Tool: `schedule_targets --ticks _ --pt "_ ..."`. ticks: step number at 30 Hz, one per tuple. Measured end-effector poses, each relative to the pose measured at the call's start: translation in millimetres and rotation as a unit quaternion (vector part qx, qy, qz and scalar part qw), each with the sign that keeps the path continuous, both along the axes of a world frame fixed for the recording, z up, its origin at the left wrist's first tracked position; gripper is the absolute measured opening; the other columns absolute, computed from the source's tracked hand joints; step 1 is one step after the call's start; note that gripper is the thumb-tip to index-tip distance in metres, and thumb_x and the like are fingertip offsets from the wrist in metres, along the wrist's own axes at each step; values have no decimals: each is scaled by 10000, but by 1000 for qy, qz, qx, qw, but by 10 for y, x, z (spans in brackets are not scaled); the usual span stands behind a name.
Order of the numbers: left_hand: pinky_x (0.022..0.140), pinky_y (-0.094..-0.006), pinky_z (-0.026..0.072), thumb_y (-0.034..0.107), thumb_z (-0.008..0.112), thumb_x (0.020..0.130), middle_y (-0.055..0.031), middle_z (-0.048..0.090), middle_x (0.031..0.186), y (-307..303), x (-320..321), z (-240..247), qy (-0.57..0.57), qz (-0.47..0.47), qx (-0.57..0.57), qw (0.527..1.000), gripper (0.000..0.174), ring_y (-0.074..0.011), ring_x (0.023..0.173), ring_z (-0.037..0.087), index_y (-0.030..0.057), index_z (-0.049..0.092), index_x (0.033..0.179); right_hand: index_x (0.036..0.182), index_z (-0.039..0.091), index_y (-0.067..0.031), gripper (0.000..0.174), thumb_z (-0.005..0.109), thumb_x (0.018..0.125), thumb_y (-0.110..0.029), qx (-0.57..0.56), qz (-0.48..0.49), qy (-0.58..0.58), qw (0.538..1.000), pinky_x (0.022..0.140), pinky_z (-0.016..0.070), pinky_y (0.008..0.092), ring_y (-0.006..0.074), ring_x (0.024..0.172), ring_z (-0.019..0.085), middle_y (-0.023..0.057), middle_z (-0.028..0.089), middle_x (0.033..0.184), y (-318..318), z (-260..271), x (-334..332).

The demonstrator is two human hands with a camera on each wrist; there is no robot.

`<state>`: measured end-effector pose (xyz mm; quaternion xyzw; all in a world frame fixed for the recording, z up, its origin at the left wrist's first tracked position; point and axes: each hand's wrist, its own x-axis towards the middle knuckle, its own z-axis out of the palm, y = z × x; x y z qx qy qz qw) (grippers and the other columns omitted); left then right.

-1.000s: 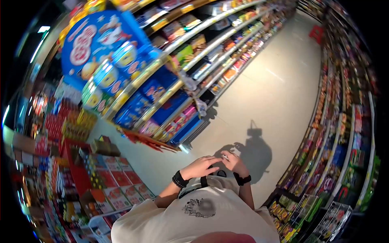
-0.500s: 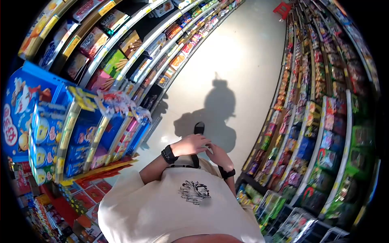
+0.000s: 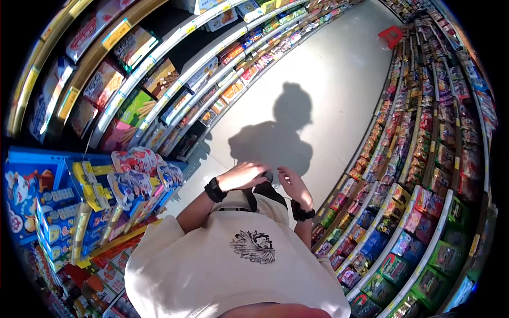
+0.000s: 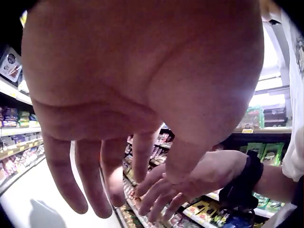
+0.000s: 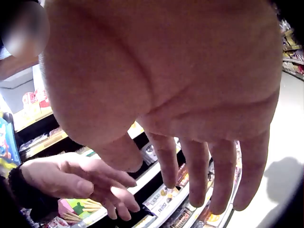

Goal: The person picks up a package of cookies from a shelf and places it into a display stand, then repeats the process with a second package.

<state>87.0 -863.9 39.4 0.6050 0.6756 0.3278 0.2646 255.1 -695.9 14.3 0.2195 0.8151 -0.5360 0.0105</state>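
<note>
My left hand (image 3: pixel 243 176) is held in front of my waist, with its palm bare in the left wrist view and the fingers loosely extended. Nothing lies in it. Just to its right, my right hand (image 3: pixel 295 189) hangs with relaxed fingers and an empty palm, as the right wrist view shows. A small gap parts the two hands in the head view. Dark bands circle both wrists, the left band (image 3: pixel 214 190) and the right band (image 3: pixel 303 211). Below the hands, dark trousers and part of a shoe show.
Shelves of boxed biscuits (image 3: pixel 139 106) run along the left, with a blue display stand (image 3: pixel 58 212) at their near end. Shelves of bagged snacks (image 3: pixel 419 159) line the right. Between them the pale floor (image 3: pixel 339 90) carries my shadow, and a red basket-like object (image 3: pixel 391 37) stands far off.
The view has swung left and moved on into the aisle, so the blue display stand has passed to the lower left. My hands, close together before, have drawn slightly apart.
</note>
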Motion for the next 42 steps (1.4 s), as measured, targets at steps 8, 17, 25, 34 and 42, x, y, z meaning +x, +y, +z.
schedule_targets --ticks 8,17,25,34,42 --pt "969 -400 435 314 552 910 -180 576 1240 314 -919 -320 -50 123 -123 984 461 -331 1123 558 67 511 1297 1209 561 -26 320 557 940 -199 -39 46 -26 998 766 522 360 257 888 661 170 675 994 755 -372 -778" --pt "927 -388 473 210 607 889 -192 580 1243 1481 -2431 19 -35 220 -140 965 405 -322 1105 582 36 547 1249 1145 596 -47 303 530 916 -235 82 130 60 986 779 507 422 362 889 643 180 665 988 1901 -854 -2853" --pt "1005 -419 381 125 630 843 -177 537 1230 1927 -3356 81 54 352 -24 934 396 -354 1172 476 42 556 1223 1010 611 -20 132 589 910 -104 -167 170 179 955 605 445 258 90 663 519 60 611 800 2207 -580 -4695" --pt "1055 -377 350 121 642 833 -250 538 1266 1770 -4898 -812 -10 689 -2 725 485 -354 1222 478 -1 504 1281 1239 507 -13 332 561 919 -87 -167 121 217 954 749 525 295 168 900 628 129 635 1064 2309 -468 -6090" --pt "1076 -367 328 332 450 992 -108 504 1378 1231 -5713 -2085 -222 584 6 780 434 -301 1266 450 48 514 1314 1020 582 26 265 622 818 -142 3 133 261 956 790 485 464 408 930 598 234 622 958 2370 -563 -7498"
